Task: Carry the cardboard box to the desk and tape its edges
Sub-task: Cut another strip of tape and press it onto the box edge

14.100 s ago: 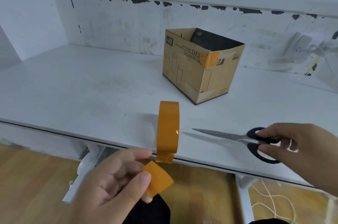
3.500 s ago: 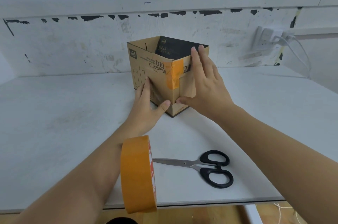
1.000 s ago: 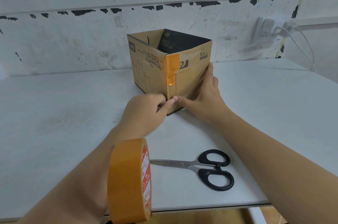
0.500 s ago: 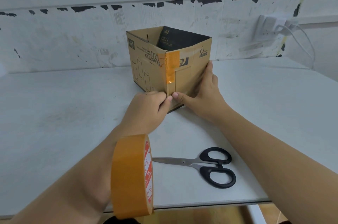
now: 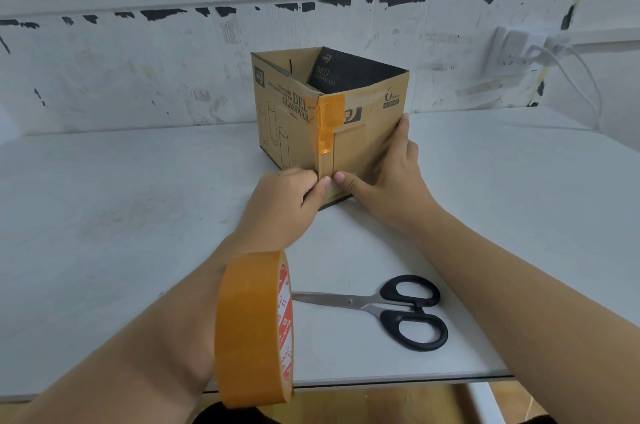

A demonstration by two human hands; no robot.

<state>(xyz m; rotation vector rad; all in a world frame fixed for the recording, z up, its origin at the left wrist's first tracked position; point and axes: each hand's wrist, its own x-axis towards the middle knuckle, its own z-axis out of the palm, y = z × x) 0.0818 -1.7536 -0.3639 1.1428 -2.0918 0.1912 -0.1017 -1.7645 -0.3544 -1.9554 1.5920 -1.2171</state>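
The cardboard box (image 5: 329, 118) is sitting open-topped towards the far side of the white desk (image 5: 104, 209). It looks light but stiff, likely best steadied by its walls. The left hand (image 5: 285, 205), fingers curled, is pressing its near corner edge, while the right hand (image 5: 389, 177) is lying flat against the right wall. The tape roll (image 5: 252, 328) is ringing the left forearm; scissors (image 5: 391, 311) are lying near, beneath a scuffed wall (image 5: 138, 60).

We see from one head-worn camera, looking forward and down, close above the hands (image 5: 339, 195) and white surface (image 5: 104, 215).
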